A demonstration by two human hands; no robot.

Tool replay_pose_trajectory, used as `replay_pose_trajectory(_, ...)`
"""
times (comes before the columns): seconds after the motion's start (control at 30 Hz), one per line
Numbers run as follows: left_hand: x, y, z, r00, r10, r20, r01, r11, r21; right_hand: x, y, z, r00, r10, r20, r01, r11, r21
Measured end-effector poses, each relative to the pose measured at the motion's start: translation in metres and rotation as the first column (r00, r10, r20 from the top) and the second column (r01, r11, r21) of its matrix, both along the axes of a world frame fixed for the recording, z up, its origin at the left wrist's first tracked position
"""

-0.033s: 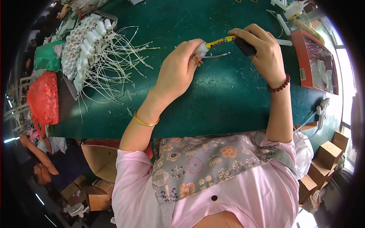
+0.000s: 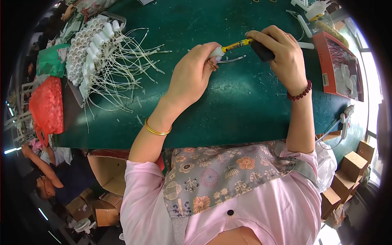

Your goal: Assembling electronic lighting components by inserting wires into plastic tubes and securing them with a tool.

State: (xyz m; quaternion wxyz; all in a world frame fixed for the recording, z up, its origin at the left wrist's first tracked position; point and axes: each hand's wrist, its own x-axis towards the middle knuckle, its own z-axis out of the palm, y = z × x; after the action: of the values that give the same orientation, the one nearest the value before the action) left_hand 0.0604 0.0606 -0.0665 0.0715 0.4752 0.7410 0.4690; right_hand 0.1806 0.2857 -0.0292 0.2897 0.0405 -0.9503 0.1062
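Between the fingers and thumb of my left hand (image 2: 191, 75) is a small white plastic cylinder (image 2: 217, 52), partly hidden by them. Thin white wires (image 2: 232, 60) stick out beside those fingers. My right hand (image 2: 281, 53) is closed around a slim yellow tool (image 2: 237, 44) with dark markings, whose tip meets the cylinder's open end. A dark, blocky piece (image 2: 261, 52) shows under my right fingers; I cannot tell whether it belongs to the tool. On the left, a tray (image 2: 75, 94) holds rows of similar white cylinders (image 2: 87, 53) with wires trailing onto the green table (image 2: 228, 110).
A red box (image 2: 322, 65) with wires and white parts stands at the right edge, near a white tube (image 2: 305, 45) and a bottle (image 2: 316, 11). Red (image 2: 47, 105) and green bags (image 2: 51, 62) lie left. A person (image 2: 49, 183) is at lower left; cartons (image 2: 353, 163) stack at right.
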Motion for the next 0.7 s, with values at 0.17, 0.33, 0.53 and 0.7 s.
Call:
replay_pose_trajectory(0.17,0.008,0.006,-0.004,0.992,0.001,0.128,-0.005,0.999,0.032,-0.007,-0.045,-0.010,0.983,0.182,0.022,-0.175,0.967,-0.184)
replay_pose_trajectory(0.33,-0.017,-0.008,-0.014,0.722,-0.160,0.674,0.060,0.984,0.170,-0.008,-0.030,-0.023,0.997,0.058,0.054,-0.008,0.745,-0.667)
replay_pose_trajectory(0.53,-0.020,-0.009,0.004,0.428,-0.171,0.888,-0.052,0.976,0.213,-0.004,-0.030,-0.016,0.978,0.101,0.185,-0.010,0.900,-0.437)
replay_pose_trajectory(0.7,-0.025,-0.014,0.005,0.358,-0.140,0.923,-0.121,0.973,0.194,-0.005,-0.042,-0.018,0.979,0.140,0.150,-0.012,0.770,-0.638)
